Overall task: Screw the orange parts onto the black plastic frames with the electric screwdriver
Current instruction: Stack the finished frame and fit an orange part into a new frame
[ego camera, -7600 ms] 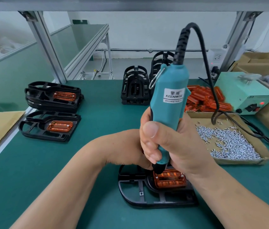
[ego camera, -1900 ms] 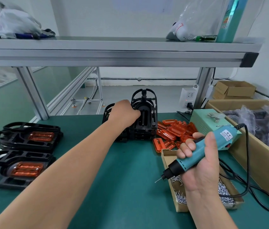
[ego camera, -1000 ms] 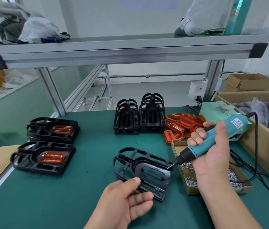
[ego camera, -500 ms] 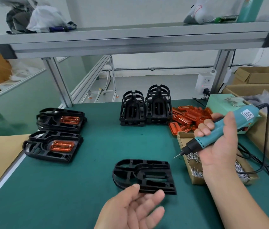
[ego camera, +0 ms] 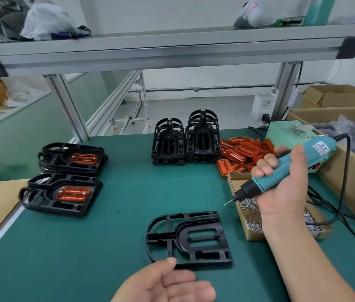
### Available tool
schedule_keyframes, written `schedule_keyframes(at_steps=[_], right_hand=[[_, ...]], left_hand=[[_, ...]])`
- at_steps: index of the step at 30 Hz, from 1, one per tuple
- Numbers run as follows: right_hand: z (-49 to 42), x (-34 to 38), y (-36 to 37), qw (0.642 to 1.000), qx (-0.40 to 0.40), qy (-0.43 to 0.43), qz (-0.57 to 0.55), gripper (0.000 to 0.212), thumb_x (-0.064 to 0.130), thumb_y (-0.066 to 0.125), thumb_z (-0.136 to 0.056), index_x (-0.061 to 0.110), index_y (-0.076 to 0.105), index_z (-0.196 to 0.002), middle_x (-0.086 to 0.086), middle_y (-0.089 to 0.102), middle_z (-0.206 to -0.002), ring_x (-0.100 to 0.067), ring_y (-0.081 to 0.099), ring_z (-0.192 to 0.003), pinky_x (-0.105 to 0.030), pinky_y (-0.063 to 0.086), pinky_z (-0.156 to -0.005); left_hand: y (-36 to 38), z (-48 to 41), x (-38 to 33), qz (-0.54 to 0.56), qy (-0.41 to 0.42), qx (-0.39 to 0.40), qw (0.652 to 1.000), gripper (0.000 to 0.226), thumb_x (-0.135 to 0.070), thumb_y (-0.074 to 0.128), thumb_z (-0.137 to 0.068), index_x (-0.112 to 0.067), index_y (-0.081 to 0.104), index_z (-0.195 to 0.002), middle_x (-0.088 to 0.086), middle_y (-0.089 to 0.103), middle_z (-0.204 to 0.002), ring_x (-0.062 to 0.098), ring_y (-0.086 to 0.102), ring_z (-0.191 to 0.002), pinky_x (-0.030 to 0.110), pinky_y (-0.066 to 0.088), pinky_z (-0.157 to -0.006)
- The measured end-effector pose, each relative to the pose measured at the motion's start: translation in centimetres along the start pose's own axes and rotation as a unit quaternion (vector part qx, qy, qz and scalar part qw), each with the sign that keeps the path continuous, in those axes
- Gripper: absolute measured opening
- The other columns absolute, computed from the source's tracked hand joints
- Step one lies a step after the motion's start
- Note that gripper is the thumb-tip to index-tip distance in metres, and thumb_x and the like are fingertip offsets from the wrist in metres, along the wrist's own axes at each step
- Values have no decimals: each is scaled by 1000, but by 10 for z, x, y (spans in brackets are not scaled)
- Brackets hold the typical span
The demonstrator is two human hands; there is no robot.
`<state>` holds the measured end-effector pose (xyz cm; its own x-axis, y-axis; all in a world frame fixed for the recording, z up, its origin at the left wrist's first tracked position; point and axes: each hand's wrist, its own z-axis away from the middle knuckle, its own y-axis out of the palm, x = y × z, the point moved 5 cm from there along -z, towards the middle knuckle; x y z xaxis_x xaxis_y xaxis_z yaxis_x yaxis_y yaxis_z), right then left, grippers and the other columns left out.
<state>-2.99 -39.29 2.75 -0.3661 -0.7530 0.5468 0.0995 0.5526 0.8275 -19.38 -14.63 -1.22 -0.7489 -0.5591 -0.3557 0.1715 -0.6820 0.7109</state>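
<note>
Teal plastic, the electric screwdriver (ego camera: 316, 152) is sitting in the right hand (ego camera: 285, 188), whose fingers (ego camera: 267, 165) and thumb are wrapping round its barrel. The forearm is rising from the lower right and the tool is slanting down to the left, its thin bit hanging in the air over the near corner of a shallow cardboard tray of small silver screws (ego camera: 237, 177). The left hand (ego camera: 167, 284) is lying palm up at the bottom edge, its fingers (ego camera: 185, 290) loosely straight and holding nothing. Its thumb tip is sitting right at the near edge of a flat black plastic frame (ego camera: 185, 234); whether they are touching cannot be told. That frame is lying alone on the green surface (ego camera: 106, 236), between the two hands and apart from the bit. A pile of translucent orange parts (ego camera: 244, 151) is lying behind the tray, beside two upright stacks of black frames (ego camera: 185, 140).
</note>
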Motion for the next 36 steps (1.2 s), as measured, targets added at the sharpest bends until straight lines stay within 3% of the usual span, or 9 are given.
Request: schedule_keyframes(at_steps=[4,7,10,13,15,18,22,27,36], right_hand=[[-2,1,-2,1000,-5,-2,-7,30,49,65,-102,20,63,-97,5,47,-75,-9,45,-61,-22,45,-58],[-4,3,-4,1000,-10,-8,-13,30,49,64,-103,19,62,-97,4,48,-75,-9,45,-61,-22,44,-57],[-7,7,-7,1000,-21,-13,-19,31,49,63,-103,19,61,-97,4,47,-75,-9,44,-61,-22,44,-57],[-10,9,-9,999,-31,-16,-34,31,49,59,-105,19,61,-96,4,46,-73,-8,44,-59,-21,43,-55],[-12,11,-11,998,-37,-17,-42,31,49,59,-105,19,61,-96,4,46,-73,-8,43,-58,-21,43,-55],[-13,11,-13,998,-43,-19,-46,30,48,60,-105,18,62,-97,4,46,-73,-8,43,-59,-21,43,-55],[-14,10,-14,998,-44,-15,-48,31,48,59,-106,19,62,-96,4,45,-72,-8,43,-57,-22,43,-54],[-14,6,-13,998,-40,-16,-35,31,49,58,-105,19,62,-96,4,46,-72,-8,44,-57,-21,44,-54],[-14,5,-14,998,-39,-16,-38,30,48,62,-104,18,62,-98,4,46,-73,-9,44,-58,-22,45,-54]], left_hand=[[-1,1,-2,-177,-46,20,983,33,-9,64,-92,18,73,-109,37,71,-112,42,77,-94,39,60,-80],[24,-1,-26,-382,52,65,920,27,-29,74,-90,-13,81,-111,17,78,-106,22,72,-77,26,54,-67],[50,-24,-58,-546,203,12,813,21,-40,67,-85,-35,76,-103,2,79,-93,12,63,-61,23,49,-52],[76,-66,-94,-645,305,-44,699,18,-35,64,-92,-37,73,-107,-12,75,-85,3,65,-69,23,51,-66],[90,-101,-117,-715,332,-79,610,26,-30,62,-98,-35,71,-122,-18,72,-94,0,67,-87,24,49,-81],[111,-150,-141,-817,334,-102,459,47,-21,54,-102,-33,56,-147,-1,69,-127,19,64,-116,31,50,-97],[131,-189,-150,-890,312,-94,318,68,-9,46,-101,-48,35,-156,6,61,-129,26,60,-104,44,56,-87],[145,-213,-150,-930,281,-88,218,79,-7,46,-100,-54,21,-159,10,58,-128,31,63,-102,40,53,-70],[150,-214,-146,-918,340,-109,173,62,-8,55,-101,-40,43,-152,1,70,-112,30,67,-106,41,57,-77]])
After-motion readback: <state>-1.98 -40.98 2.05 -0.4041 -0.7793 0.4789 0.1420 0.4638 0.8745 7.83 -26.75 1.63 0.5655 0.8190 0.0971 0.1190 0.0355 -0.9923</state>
